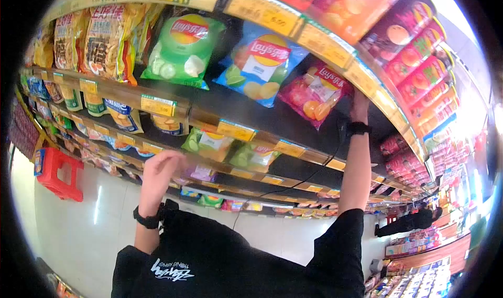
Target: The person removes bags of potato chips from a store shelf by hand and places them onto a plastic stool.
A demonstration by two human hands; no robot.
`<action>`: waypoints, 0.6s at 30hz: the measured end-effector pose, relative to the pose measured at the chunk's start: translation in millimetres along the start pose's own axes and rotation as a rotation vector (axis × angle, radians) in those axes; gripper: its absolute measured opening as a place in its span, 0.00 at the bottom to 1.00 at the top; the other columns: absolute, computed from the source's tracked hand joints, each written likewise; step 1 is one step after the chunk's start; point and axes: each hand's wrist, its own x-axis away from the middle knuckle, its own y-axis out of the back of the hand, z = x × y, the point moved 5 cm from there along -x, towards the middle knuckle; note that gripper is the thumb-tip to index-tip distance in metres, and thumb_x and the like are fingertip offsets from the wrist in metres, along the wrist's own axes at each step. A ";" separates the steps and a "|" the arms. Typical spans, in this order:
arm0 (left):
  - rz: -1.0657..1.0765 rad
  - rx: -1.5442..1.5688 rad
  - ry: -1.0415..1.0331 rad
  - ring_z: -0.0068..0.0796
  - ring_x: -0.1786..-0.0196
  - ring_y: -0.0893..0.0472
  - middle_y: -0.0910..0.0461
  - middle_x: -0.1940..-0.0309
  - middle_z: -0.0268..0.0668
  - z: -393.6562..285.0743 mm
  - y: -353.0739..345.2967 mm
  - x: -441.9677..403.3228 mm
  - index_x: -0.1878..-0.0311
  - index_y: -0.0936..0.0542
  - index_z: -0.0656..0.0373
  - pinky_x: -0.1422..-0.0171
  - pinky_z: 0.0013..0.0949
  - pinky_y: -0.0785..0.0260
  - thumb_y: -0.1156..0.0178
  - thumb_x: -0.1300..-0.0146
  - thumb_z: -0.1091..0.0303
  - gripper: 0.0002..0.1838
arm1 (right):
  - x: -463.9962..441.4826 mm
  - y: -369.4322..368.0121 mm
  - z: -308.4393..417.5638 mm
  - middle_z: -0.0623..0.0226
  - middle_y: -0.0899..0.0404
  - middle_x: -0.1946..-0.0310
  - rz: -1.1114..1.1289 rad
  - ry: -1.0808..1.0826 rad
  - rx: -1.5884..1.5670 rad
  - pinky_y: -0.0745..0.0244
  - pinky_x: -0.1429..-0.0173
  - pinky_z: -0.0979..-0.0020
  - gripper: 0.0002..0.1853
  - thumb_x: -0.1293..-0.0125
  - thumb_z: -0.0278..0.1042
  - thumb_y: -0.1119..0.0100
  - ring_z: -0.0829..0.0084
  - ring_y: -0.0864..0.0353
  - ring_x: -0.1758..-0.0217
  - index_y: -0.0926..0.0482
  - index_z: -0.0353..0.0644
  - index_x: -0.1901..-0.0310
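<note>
My right hand [359,103] reaches onto the shelf at the right side of a red Lay's bag [317,92]; its fingers are mostly hidden behind the bag's edge and the shelf above. Left of that bag stand a blue Lay's bag [260,62] and a green Lay's bag [181,49]. My left hand [163,167] is raised before the lower shelves, its fingers curled and slightly blurred, with nothing that I can make out in them. Behind and right of it sits a smaller green bag [208,143]. Both wrists wear black bands.
Shelf edges [194,113] with yellow price tags curve across the view. Chip canisters [414,70] line the right. A red stool [58,175] stands on the floor at left. A thin black cable hangs across the shelves. A person in dark clothes [408,222] is at far right.
</note>
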 end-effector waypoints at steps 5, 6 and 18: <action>0.065 0.040 0.030 0.22 0.63 0.21 0.18 0.68 0.35 0.9 -30.8 17.5 0.60 0.21 0.67 0.57 0.26 0.30 0.50 0.35 0.73 0.09 | 29.4 35.9 14.4 0.68 0.22 0.53 -0.195 0.109 -0.091 0.27 0.51 0.70 0.18 0.38 0.30 0.40 0.71 0.23 0.53 0.27 0.39 0.46; 0.068 0.037 0.038 0.23 0.63 0.20 0.18 0.68 0.35 0.2 -38.4 19.8 0.60 0.21 0.67 0.57 0.26 0.30 0.50 0.35 0.73 0.09 | 42.0 42.1 19.8 0.69 0.22 0.54 -0.218 0.030 -0.148 0.27 0.53 0.70 0.17 0.38 0.29 0.40 0.70 0.22 0.54 0.26 0.39 0.47; 0.612 0.016 0.148 0.26 0.58 0.19 0.18 0.62 0.39 43.5 -183.6 68.3 0.52 0.24 0.66 0.53 0.28 0.27 0.49 0.31 0.67 0.13 | 187.9 151.3 70.6 0.66 0.20 0.61 -0.246 -0.122 -0.571 0.26 0.51 0.71 0.10 0.31 0.35 0.52 0.74 0.21 0.57 0.24 0.39 0.56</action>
